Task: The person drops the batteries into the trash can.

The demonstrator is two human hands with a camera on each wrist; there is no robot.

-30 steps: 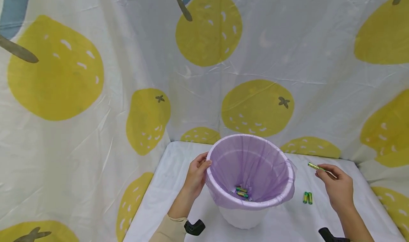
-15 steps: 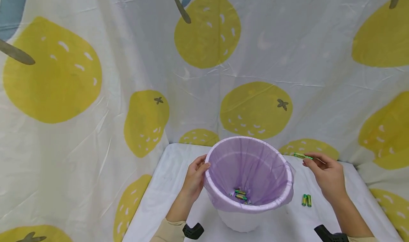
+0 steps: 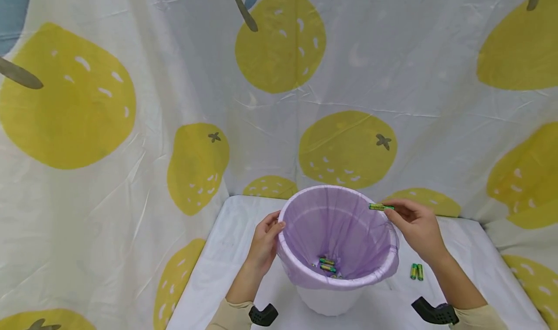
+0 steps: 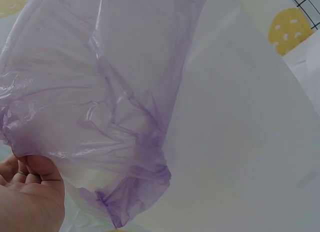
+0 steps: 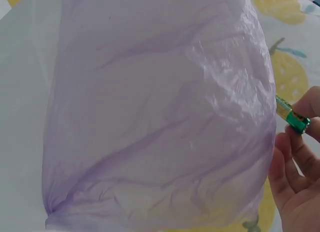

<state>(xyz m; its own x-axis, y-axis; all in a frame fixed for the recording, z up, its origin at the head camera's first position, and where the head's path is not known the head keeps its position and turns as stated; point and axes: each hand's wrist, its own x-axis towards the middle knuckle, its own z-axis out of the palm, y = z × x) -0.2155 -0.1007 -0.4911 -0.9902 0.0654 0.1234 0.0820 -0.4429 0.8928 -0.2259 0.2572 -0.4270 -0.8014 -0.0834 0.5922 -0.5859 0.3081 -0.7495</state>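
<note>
A white trash can [image 3: 327,298] lined with a thin purple bag [image 3: 340,223] stands tilted toward me in the head view. My left hand [image 3: 264,240] grips its left rim, thumb over the edge; in the left wrist view that hand [image 4: 35,187] is partly covered by the bag. Between thumb and fingers, my right hand [image 3: 416,226] pinches a green and gold battery [image 3: 380,207] over the can's right rim. The right wrist view shows the battery [image 5: 292,114] partly behind the bag. Several batteries [image 3: 328,264] lie at the bottom of the bag.
Two more batteries [image 3: 416,272] lie side by side on the white table [image 3: 244,213], right of the can. A curtain [image 3: 348,87] printed with yellow fruit hangs behind and at both sides. Each wrist wears a black device [image 3: 263,315].
My right hand has carried the battery leftward and slightly up, from beyond the two table batteries to above the can's right rim. The left hand keeps its grip on the rim.
</note>
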